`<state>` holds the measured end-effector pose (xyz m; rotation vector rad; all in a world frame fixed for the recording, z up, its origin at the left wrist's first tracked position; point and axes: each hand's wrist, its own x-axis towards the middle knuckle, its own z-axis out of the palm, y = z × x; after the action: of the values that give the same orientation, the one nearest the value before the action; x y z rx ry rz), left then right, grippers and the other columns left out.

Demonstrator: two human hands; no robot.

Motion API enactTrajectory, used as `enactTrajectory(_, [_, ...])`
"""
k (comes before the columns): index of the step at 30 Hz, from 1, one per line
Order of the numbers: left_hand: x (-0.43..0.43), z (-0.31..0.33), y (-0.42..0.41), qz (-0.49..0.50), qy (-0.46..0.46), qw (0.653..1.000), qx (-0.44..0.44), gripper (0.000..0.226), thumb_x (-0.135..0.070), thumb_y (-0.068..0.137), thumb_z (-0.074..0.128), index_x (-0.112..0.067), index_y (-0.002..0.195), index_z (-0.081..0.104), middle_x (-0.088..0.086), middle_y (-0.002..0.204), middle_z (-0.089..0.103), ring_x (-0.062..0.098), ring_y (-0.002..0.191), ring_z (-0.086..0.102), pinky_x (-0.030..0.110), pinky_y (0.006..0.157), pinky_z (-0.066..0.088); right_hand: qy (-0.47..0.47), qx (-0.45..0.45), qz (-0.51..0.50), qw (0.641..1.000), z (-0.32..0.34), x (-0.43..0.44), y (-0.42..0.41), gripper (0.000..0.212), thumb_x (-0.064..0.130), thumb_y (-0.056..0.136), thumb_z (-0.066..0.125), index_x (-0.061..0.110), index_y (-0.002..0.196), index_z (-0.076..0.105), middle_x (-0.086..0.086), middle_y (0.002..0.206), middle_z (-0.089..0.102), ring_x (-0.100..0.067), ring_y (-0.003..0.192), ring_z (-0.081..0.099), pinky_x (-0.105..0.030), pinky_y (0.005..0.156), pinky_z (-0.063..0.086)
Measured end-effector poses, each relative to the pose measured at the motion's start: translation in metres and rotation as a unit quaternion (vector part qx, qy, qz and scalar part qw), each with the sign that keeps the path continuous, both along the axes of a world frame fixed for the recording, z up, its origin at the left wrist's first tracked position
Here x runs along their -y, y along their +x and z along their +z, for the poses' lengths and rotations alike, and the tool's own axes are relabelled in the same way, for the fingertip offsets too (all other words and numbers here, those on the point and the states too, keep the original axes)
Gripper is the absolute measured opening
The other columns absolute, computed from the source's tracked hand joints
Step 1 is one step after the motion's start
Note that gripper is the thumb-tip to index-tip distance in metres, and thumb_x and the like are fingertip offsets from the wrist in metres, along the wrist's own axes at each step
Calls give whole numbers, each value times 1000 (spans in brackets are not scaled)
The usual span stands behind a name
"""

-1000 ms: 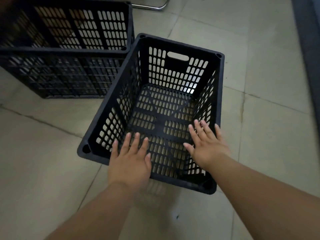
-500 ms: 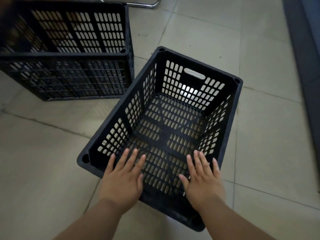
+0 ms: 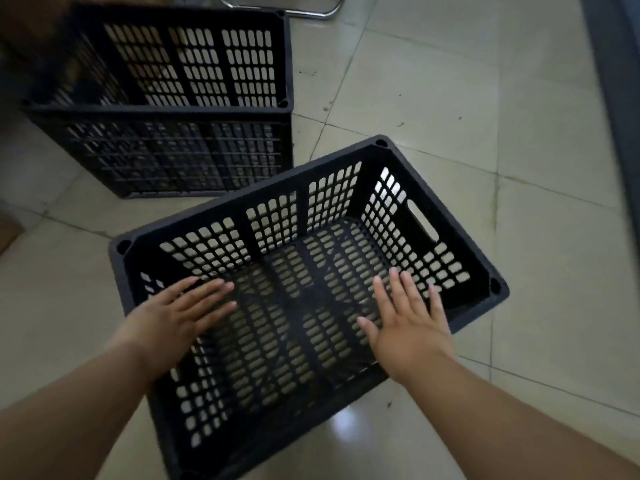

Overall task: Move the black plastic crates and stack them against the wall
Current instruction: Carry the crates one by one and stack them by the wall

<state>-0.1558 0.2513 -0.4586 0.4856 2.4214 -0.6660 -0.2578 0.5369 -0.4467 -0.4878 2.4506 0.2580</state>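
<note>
A black slotted plastic crate [image 3: 433, 188] stands empty on the tiled floor right below me, turned at an angle. My left hand [image 3: 173, 323] hovers over its near left side with fingers straight and spread. Over the near right part my right hand [image 3: 408, 323] is held flat, fingers spread, holding nothing. A second black crate [image 3: 156, 157] stands at the upper left, a short gap away from the first. Whether either palm touches the crate rim I cannot tell.
The floor [image 3: 433, 98] is pale glossy tile with dark grout lines. A chrome tube chair base [image 3: 311, 10] shows at the top edge behind the far crate. A dark wall or panel [image 3: 616, 81] runs along the right side. A brown edge [image 3: 7, 233] lies at the far left.
The near crate has turned clockwise, its handle end swinging to the right, and now lies broadside to me. Both hands stayed spread over its near edge.
</note>
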Motion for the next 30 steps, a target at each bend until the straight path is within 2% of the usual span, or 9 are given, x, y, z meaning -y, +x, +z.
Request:
enactTrajectory(2, [-8, -11, 10, 83, 55, 994, -43, 60, -26, 96, 10, -18, 131, -38, 6, 140, -45, 21, 125, -46, 41, 102, -31, 10, -7, 24, 1000, -4, 6, -9, 59, 55, 94, 1, 26, 131, -35, 4, 136, -43, -11, 131, -38, -43, 108, -25])
enactTrajectory(4, [-31, -29, 21, 142, 157, 966, -150, 59, -32, 91, 9, -18, 144, -12, 8, 153, -18, 17, 131, -41, 39, 107, -29, 19, -13, 46, 999, -9, 10, -12, 59, 55, 94, 0, 25, 130, -35, 3, 136, -44, -12, 134, -36, -43, 108, -24])
enactTrajectory(7, [-67, -37, 21, 279, 260, 916, -125, 61, -40, 83, 27, -14, 136, 43, 7, 145, 37, 16, 144, 8, 36, 114, -2, 25, -9, 57, 998, -17, 16, -10, 59, 54, 94, 1, 25, 130, -35, 2, 135, -43, -12, 134, -35, -42, 105, -28])
enactTrajectory(11, [-78, -46, 26, 319, 221, 895, -218, 70, -52, 81, -4, -23, 145, -2, 1, 155, -8, 17, 140, -12, 35, 106, -26, 18, 14, 57, 998, -29, 26, -2, 60, 54, 94, 2, 23, 130, -35, 3, 136, -44, -9, 125, -40, -41, 103, -31])
enactTrajectory(17, [-76, -48, 43, 317, 263, 904, -118, 63, -55, 89, 25, -17, 134, 47, 7, 143, 45, 21, 134, 34, 37, 115, -1, 32, 52, 26, 998, -32, 16, 16, 62, 55, 94, 4, 25, 131, -35, 1, 136, -44, -13, 132, -38, -43, 106, -28])
enactTrajectory(21, [-82, -47, 68, 201, 257, 938, -114, 77, -62, 86, 27, -24, 146, -4, 3, 156, -5, 11, 138, -29, 36, 108, -26, 21, 104, 40, 994, -31, 2, 53, 77, 71, 75, -17, 24, 132, -36, 3, 138, -45, -9, 121, -45, -37, 81, -44])
enactTrajectory(23, [-84, -50, 86, 216, 278, 934, -55, 93, -66, 75, 40, -15, 148, 11, 6, 150, 32, 14, 142, -4, 39, 114, -3, 7, 92, 53, 994, -39, -9, 68, 100, 70, 41, -42, 23, 129, -37, 4, 136, -47, -6, 111, -57, -36, 79, -46])
enactTrajectory(27, [-69, -43, 94, 243, 278, 927, -64, 89, -64, 73, 42, -12, 145, 28, 5, 139, 48, 16, 143, 6, 38, 114, 6, 12, 12, 20, 1000, -23, -19, 59, 71, 58, 83, -18, 28, 145, -2, -7, 156, -6, -9, 132, -40, -43, 106, -27])
enactTrajectory(30, [-52, -38, 88, 277, 258, 922, -77, 67, -58, 85, 29, -14, 132, 47, 6, 139, 47, 14, 143, 5, 38, 113, 6, 49, -17, 19, 998, -20, -26, 31, 61, 52, 92, -2, 24, 131, -39, -3, 141, -45, -17, 126, -47, -43, 97, -34])
